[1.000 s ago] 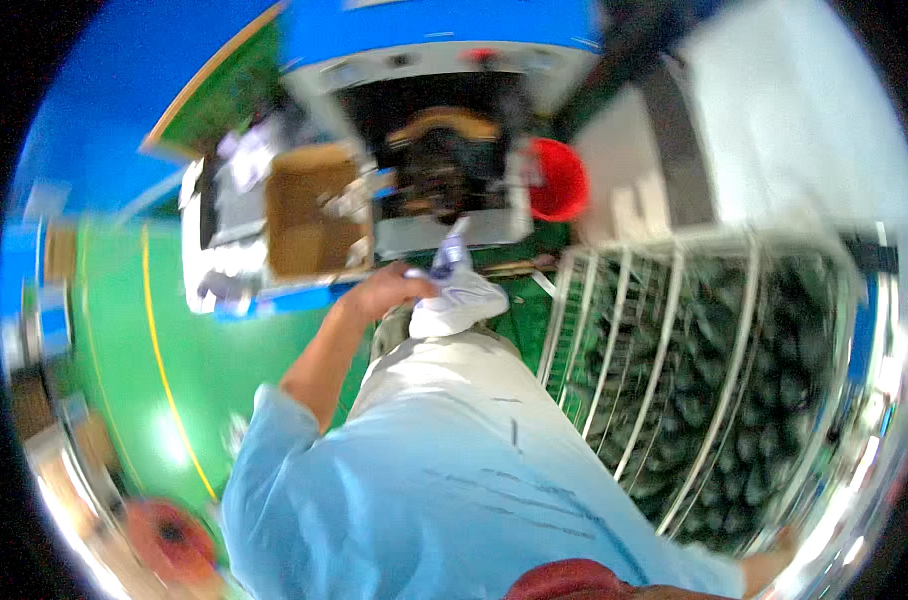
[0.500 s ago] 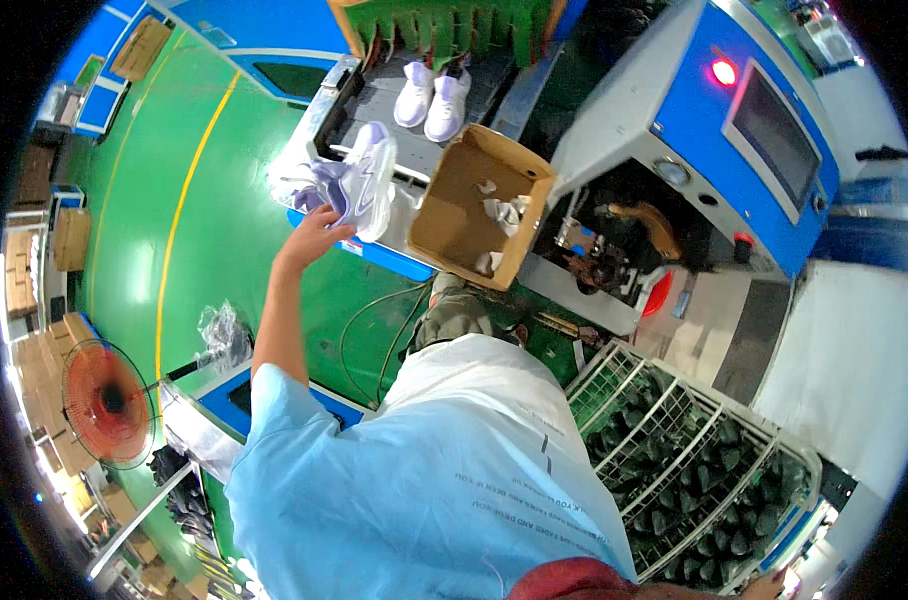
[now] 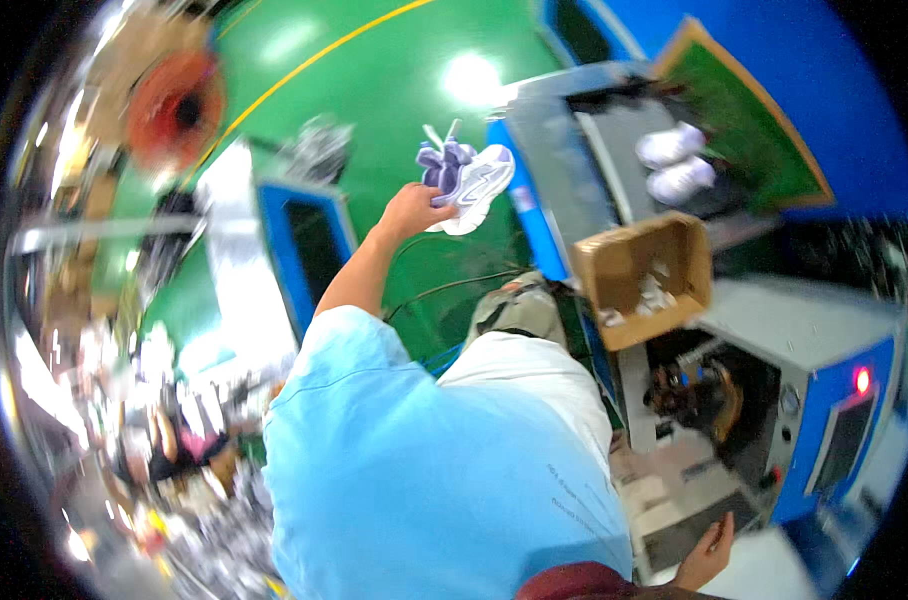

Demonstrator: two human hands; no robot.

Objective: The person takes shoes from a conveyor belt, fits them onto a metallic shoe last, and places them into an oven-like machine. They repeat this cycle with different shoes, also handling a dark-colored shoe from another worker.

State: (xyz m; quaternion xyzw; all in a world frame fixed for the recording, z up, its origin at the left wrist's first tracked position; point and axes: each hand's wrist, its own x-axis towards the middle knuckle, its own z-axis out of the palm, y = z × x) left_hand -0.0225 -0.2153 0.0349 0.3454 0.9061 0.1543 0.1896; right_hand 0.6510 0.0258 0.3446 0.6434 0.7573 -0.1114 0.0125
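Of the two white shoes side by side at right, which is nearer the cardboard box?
The lower shoe in the picture: it lies between the box and the other shoe.

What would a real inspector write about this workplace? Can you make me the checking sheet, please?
Surface: grey bench carries a pair of pale sneakers.
Job's things: white-and-lavender sneaker held up over the green floor; a second may be behind it.
Clutter: white scraps in an open cardboard box.
Left hand: grips the held sneaker.
Right hand: low at the right, blurred; nothing clearly seen in it.
Cables: dark cable lies on the floor.
Surroundings: orange-red fan at upper left; blue-and-white machine with a lit red light at lower right.
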